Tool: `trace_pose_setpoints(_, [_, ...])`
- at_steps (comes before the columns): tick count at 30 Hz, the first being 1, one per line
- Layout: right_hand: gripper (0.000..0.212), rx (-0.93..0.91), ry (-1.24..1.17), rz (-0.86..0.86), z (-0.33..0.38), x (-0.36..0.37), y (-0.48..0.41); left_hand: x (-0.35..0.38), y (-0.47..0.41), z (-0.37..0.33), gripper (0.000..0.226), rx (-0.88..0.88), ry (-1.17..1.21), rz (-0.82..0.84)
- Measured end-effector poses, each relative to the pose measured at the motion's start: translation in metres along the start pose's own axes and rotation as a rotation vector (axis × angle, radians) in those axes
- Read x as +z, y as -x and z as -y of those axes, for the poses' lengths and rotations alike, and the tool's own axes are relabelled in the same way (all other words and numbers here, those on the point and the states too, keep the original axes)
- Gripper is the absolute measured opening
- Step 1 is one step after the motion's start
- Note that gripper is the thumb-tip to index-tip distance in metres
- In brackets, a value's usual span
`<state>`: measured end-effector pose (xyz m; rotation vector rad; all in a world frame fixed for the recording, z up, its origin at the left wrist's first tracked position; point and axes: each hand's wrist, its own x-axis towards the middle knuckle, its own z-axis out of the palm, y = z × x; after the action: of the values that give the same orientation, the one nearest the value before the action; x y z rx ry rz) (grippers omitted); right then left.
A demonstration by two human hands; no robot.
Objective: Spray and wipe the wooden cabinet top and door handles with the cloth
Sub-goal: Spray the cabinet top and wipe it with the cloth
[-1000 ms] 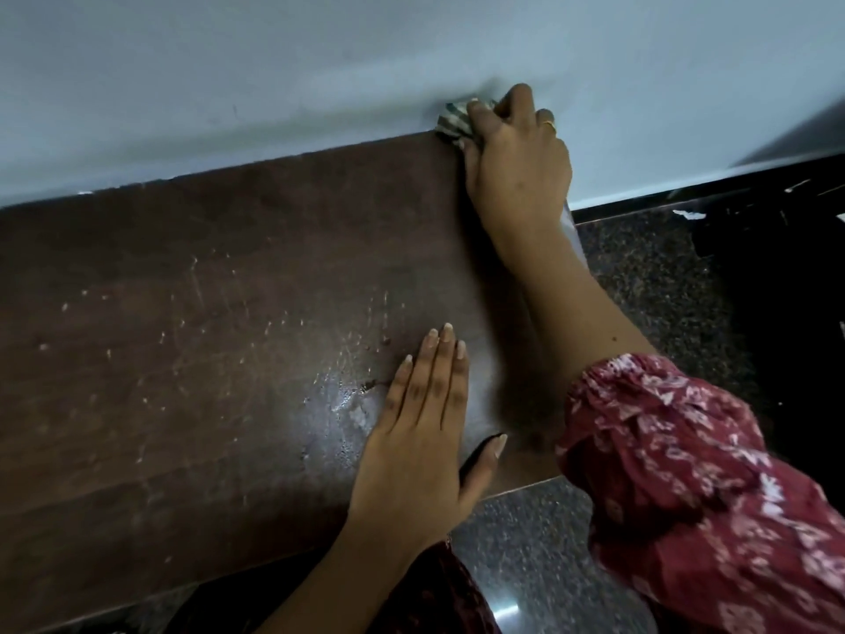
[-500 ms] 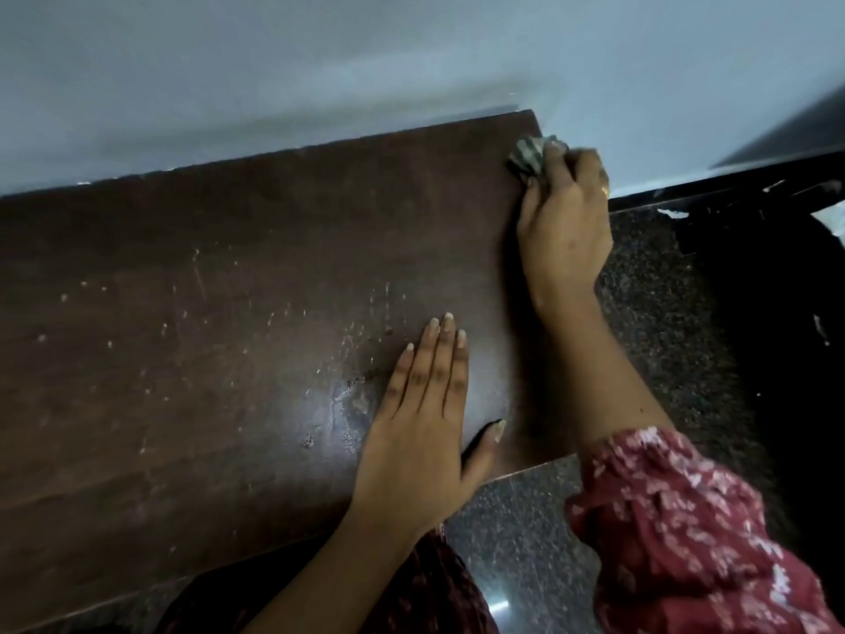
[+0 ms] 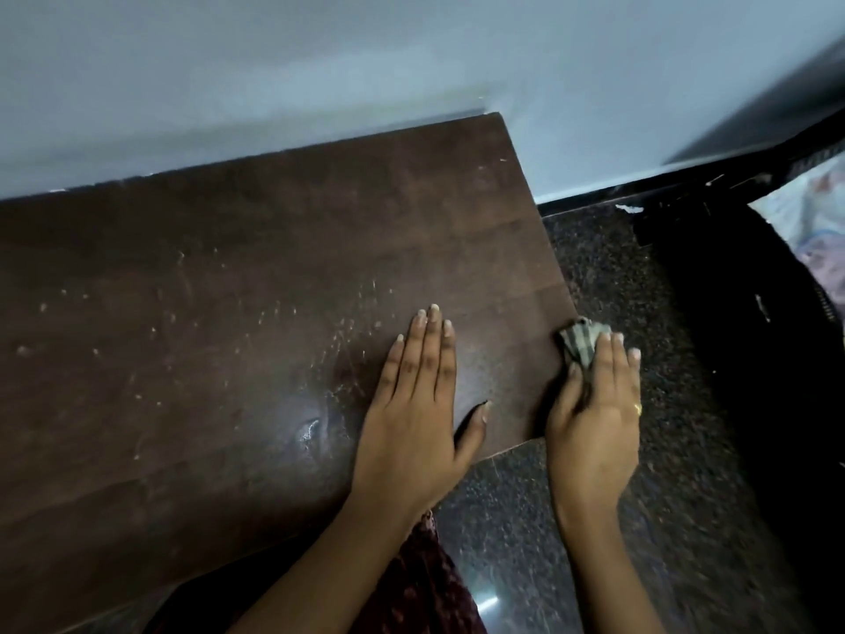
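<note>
The dark wooden cabinet top fills the left and middle of the view, speckled with pale droplets and a wet patch near its front. My left hand lies flat on the top near the front right corner, fingers together and holding nothing. My right hand presses a grey checked cloth against the cabinet's right edge, close to the front corner. Most of the cloth is hidden under my fingers. No spray bottle or door handles are in view.
A pale wall runs directly behind the cabinet. Dark speckled granite floor lies to the right and in front. A dark object and some light patterned fabric sit at the far right.
My right hand has drawn the cloth along the cabinet's right edge from the back corner by the wall toward the front corner. My left hand has stayed flat in place.
</note>
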<state>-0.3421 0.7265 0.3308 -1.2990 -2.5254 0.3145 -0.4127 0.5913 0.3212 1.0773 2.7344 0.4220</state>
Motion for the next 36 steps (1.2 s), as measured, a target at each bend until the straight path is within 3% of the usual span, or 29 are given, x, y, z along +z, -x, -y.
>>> trace_pose_setpoints(3, [0.044,0.118,-0.036,0.026,0.009,-0.003,0.004,0.000,0.000,-0.001,0.078,-0.007,-0.007,0.000])
trace_pose_setpoints(5, [0.047,0.099,-0.026,0.062,0.029,0.000,-0.002,0.001,-0.001,-0.001,0.077,-0.009,-0.015,0.005])
trace_pose_setpoints(16, [0.048,-0.223,-0.088,0.135,0.126,0.061,-0.115,0.001,0.000,-0.002,0.067,-0.017,0.016,-0.003])
trace_pose_setpoints(25, [0.053,-0.667,-0.007,0.246,0.168,0.077,-0.130,0.003,-0.002,-0.003,0.071,-0.019,-0.003,0.025])
trace_pose_setpoints(31, [0.053,-0.474,-0.040,0.181,0.127,0.063,-0.139,0.001,0.000,-0.001,0.071,-0.017,0.002,0.033])
trace_pose_setpoints(36, [0.051,-0.303,-0.078,0.164,0.073,0.036,-0.096,0.000,-0.001,-0.002,0.069,-0.010,0.025,0.012])
